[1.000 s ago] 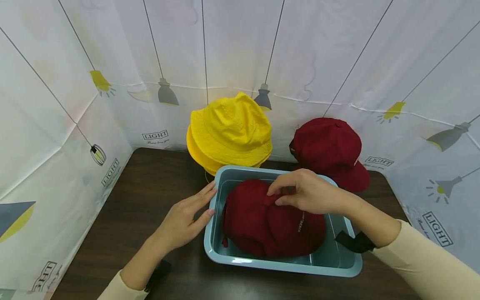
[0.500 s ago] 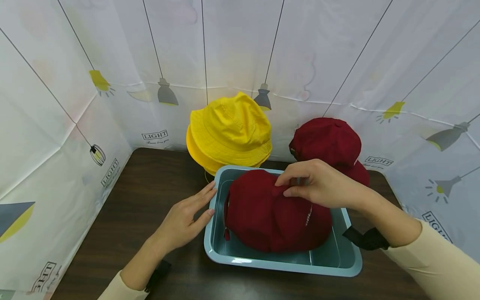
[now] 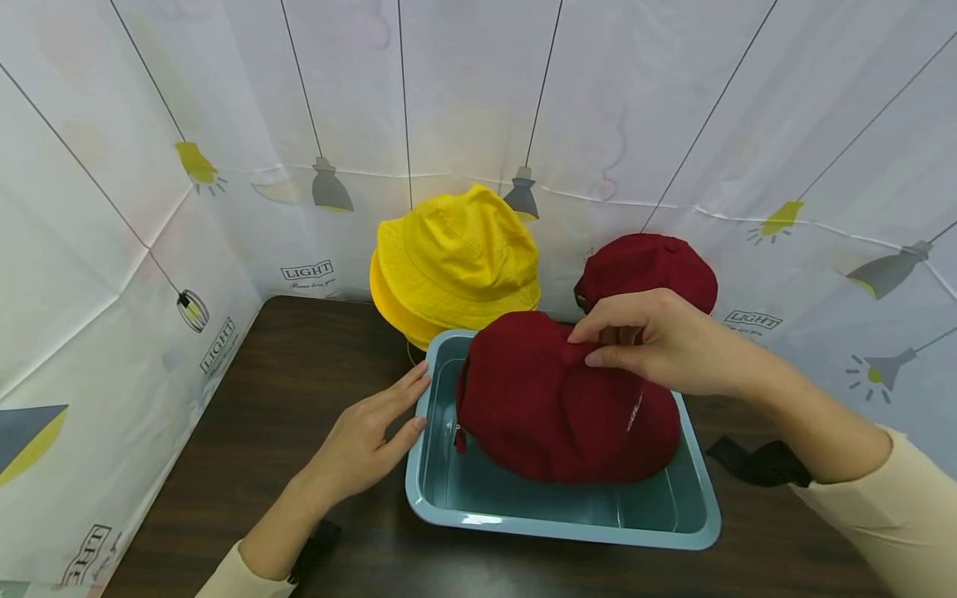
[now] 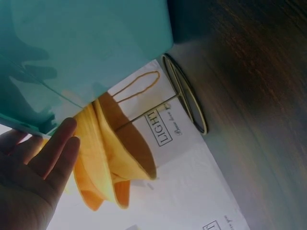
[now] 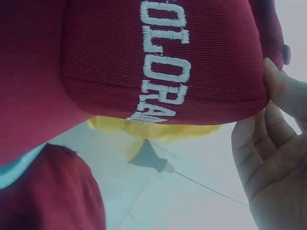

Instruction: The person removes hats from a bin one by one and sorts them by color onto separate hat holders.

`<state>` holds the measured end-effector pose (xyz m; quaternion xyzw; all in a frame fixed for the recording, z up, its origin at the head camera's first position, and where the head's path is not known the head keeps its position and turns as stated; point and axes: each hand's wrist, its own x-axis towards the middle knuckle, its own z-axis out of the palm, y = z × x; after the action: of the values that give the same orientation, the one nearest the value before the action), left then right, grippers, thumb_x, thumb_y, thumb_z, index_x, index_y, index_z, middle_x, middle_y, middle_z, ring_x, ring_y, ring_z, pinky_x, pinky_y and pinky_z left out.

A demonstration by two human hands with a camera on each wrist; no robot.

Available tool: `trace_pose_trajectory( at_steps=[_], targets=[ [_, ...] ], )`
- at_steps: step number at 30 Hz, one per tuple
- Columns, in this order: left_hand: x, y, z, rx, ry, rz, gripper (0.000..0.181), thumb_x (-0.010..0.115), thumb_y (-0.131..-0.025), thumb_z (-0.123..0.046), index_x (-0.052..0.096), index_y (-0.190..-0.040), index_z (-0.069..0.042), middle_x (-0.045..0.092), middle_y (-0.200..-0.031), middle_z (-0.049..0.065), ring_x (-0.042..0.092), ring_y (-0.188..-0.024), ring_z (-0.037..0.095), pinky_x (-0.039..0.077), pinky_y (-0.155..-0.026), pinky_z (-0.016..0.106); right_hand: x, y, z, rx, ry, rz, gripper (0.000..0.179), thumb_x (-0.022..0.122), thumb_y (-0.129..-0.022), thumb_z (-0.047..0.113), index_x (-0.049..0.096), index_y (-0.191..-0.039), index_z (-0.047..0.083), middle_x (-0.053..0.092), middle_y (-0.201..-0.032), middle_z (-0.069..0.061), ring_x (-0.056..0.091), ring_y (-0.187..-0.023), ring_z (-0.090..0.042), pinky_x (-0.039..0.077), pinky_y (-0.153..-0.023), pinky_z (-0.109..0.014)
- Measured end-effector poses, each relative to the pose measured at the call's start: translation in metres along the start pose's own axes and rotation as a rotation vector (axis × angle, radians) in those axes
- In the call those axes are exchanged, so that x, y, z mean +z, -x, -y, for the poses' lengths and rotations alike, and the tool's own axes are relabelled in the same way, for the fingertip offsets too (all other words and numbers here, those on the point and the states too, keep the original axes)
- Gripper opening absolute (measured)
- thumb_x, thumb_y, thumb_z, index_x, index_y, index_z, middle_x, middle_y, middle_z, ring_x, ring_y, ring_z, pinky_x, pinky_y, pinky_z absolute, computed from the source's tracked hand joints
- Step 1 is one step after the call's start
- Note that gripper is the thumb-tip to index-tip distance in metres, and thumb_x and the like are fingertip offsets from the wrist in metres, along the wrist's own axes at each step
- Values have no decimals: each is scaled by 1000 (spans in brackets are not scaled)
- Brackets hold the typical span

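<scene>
My right hand [image 3: 658, 345] pinches the crown of a dark red baseball cap [image 3: 546, 415] between thumb and fingers. The cap hangs over the blue plastic basin [image 3: 523, 531], covering the basin's back rim in the head view. White embroidered letters [image 5: 165, 62] run across its front panel in the right wrist view. My left hand [image 3: 374, 440] rests with straight fingers against the basin's left rim. In the left wrist view those fingers [image 4: 62, 148] touch the outer side of the basin [image 4: 96, 43].
Stacked yellow bucket hats [image 3: 459, 262] stand behind the basin on a wire stand [image 4: 184, 93]. A second dark red cap [image 3: 646, 270] sits at the back right, partly hidden by my right hand. A printed curtain [image 3: 463, 100] borders the dark wooden table [image 3: 314, 365].
My right hand has lifted the baseball cap upward and moved it slightly right and toward the back, baring more of the basin's floor. My left hand has stayed at the rim.
</scene>
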<state>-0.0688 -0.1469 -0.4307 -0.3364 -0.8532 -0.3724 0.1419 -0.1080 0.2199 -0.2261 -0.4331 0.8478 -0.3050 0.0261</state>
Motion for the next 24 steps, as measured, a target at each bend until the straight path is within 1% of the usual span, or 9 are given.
trace_pose_trajectory(
  at_steps=[7, 12, 16, 19, 24],
  targets=[
    [0, 1, -1, -2, -5, 2, 55, 64, -101, -18, 52, -153, -3, 44, -164, 6, 54, -141, 27, 49, -108, 52, -17, -3, 6, -58, 69, -67, 44, 83, -80, -11, 78, -113, 17, 74, -104, 13, 66, -89, -7, 57, -70, -21],
    [0, 0, 0, 1, -14, -1, 56, 64, -102, -19, 52, -154, -4, 44, -163, 5, 53, -141, 26, 49, -108, 51, -31, -2, 7, -79, 116, -111, 46, 83, -78, -14, 78, -113, 16, 74, -102, 10, 64, -90, -7, 55, -73, -17],
    [0, 0, 0, -8, -16, 4, 55, 64, -103, -20, 52, -154, -5, 43, -164, 4, 53, -141, 27, 49, -108, 52, -43, -1, 10, -69, 150, -147, 48, 82, -76, -17, 79, -113, 13, 75, -102, 8, 64, -88, -7, 53, -74, -15],
    [0, 0, -1, -23, -13, 13, 55, 63, -103, -21, 51, -155, -5, 43, -164, 3, 53, -141, 27, 49, -108, 52, -54, 0, 14, -50, 204, -177, 47, 83, -75, -18, 80, -113, 11, 75, -102, 7, 63, -85, -6, 52, -71, -14],
    [-1, 0, -1, -27, -17, 16, 55, 62, -104, -21, 51, -155, -6, 42, -165, 3, 53, -142, 27, 49, -108, 53, -72, 3, 17, 17, 310, -226, 47, 83, -75, -18, 81, -112, 10, 74, -99, 10, 61, -86, -3, 51, -72, -10]
  ],
)
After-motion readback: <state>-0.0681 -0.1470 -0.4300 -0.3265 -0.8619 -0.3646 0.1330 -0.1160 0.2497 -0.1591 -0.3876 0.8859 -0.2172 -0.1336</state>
